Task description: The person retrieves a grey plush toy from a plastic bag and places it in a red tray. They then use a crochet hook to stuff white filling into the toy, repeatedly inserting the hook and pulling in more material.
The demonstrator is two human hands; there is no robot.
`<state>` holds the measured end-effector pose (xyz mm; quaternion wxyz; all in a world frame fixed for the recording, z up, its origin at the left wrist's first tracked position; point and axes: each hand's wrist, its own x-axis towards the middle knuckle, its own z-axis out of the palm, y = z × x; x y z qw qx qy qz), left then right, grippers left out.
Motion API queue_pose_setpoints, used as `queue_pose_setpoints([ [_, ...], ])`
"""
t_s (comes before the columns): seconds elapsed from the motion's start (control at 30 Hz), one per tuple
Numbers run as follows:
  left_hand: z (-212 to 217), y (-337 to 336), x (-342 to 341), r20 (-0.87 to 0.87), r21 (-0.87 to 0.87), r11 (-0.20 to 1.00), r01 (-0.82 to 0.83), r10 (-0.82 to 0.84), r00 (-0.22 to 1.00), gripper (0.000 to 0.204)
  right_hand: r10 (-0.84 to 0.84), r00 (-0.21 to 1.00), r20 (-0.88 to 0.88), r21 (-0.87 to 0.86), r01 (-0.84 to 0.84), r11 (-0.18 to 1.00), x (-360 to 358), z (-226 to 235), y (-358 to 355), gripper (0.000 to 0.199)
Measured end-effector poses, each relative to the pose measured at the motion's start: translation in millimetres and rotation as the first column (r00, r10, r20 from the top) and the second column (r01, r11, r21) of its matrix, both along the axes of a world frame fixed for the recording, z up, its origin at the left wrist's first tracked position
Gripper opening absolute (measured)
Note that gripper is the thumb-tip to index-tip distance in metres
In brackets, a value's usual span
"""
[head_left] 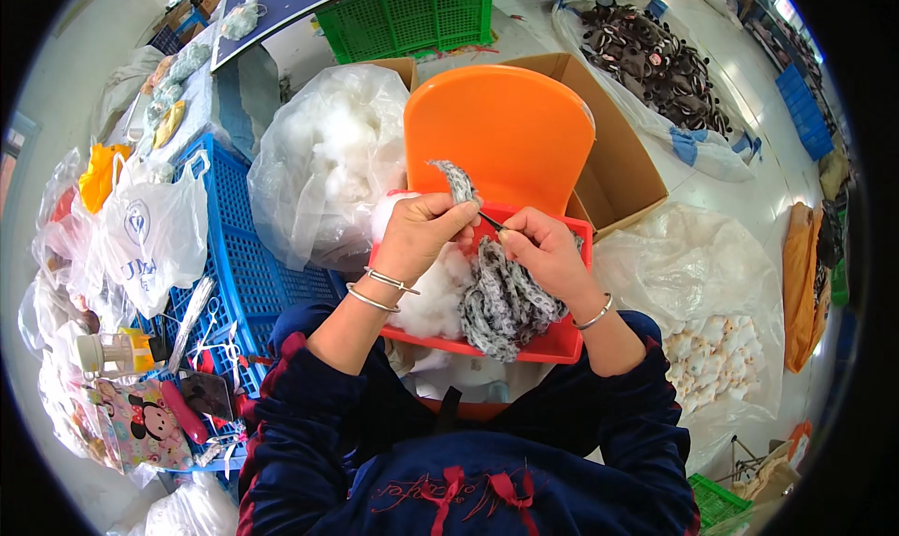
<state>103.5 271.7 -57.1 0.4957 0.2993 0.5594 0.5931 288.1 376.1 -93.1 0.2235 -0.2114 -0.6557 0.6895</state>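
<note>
Over a red tray point(548, 351) on my lap, my left hand point(423, 234) pinches a small grey mottled plush piece point(456, 182) that points upward. My right hand point(548, 252) is closed on a thin dark rod-like tool point(490, 221). The tool's far end meets the plush piece at my left fingertips; whether it goes inside is hidden. Below my hands, a heap of grey and white plush strips point(510, 302) fills the tray's right part. White stuffing point(433, 297) lies in its left part.
An orange chair point(501, 133) stands just ahead, before a cardboard box point(618, 166). A clear bag of stuffing point(332, 152) is at left, beside a blue crate point(225, 246) with scissors point(231, 349). Dark plush pieces point(655, 63) and small white pieces point(716, 358) lie in bags at right.
</note>
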Motion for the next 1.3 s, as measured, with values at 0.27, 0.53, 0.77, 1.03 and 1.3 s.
queue_pose_setpoints([
  [0.27, 3, -1, 2, -0.068, 0.063, 0.997, -0.035, 0.039, 0.997, 0.023, -0.070, 0.997, -0.015, 0.054, 0.071, 0.996, -11, 11, -7, 0.009],
  [0.53, -6, -1, -3, -0.094, 0.095, 0.992, -0.088, 0.097, 0.991, 0.023, -0.075, 0.997, 0.010, 0.114, 0.073, 0.991, -7, 11, -4, 0.010],
  [0.77, 0, 5, 17, 0.010, 0.104, 0.981, -0.163, 0.163, 0.987, 0.022, -0.098, 0.992, -0.078, -0.083, 0.091, 0.992, -19, 14, -15, 0.009],
  [1.03, -2, 2, -1, -0.089, 0.056, 0.992, -0.116, 0.120, 0.989, 0.021, -0.093, 0.995, -0.022, 0.095, 0.095, 0.991, -21, 16, -4, 0.011],
  [1.3, 0, 3, -32, -0.105, 0.053, 0.963, -0.265, 0.270, 0.957, 0.030, 0.019, 0.950, 0.312, 0.373, -0.141, 0.917, -2, 21, 16, 0.019],
])
